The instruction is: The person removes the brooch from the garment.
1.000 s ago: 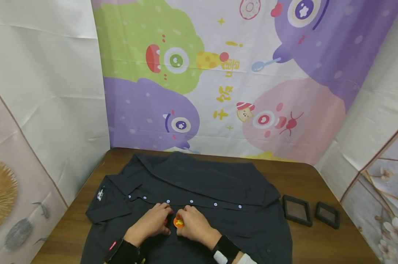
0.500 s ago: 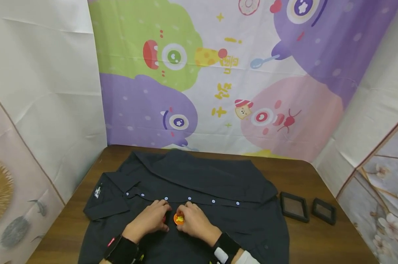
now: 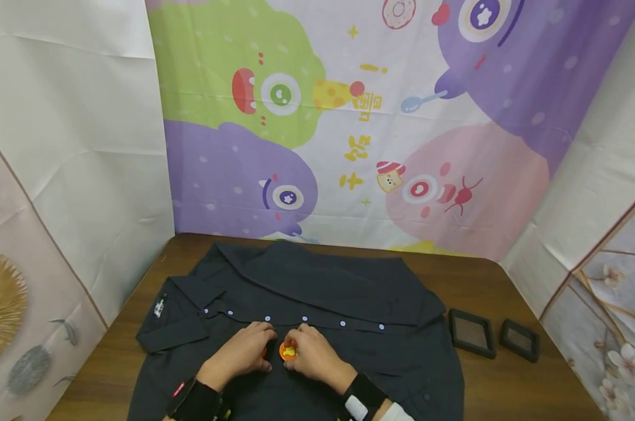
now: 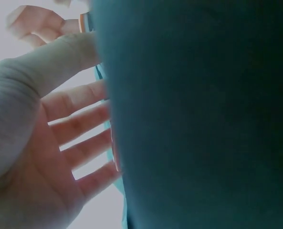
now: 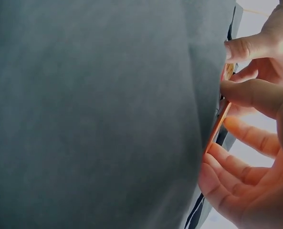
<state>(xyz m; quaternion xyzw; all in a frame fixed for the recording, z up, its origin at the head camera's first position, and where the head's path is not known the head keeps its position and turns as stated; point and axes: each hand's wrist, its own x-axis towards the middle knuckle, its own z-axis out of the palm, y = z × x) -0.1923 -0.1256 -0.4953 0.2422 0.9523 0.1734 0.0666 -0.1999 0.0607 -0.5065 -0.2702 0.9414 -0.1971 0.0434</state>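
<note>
Pinching an orange disc [image 3: 283,354] with a yellow design, the right grip [image 3: 317,358] has thumb and fingers clamped at its edge, over a dark button-up shirt [image 3: 391,362] spread on the bench [image 3: 549,386]. Just beside it, the left grip [image 3: 244,354] holds a red piece [image 3: 265,352], mostly hidden. White buttons [image 3: 304,318] run beyond both grips; two black frames [image 3: 475,352] lie well to their right.
</note>
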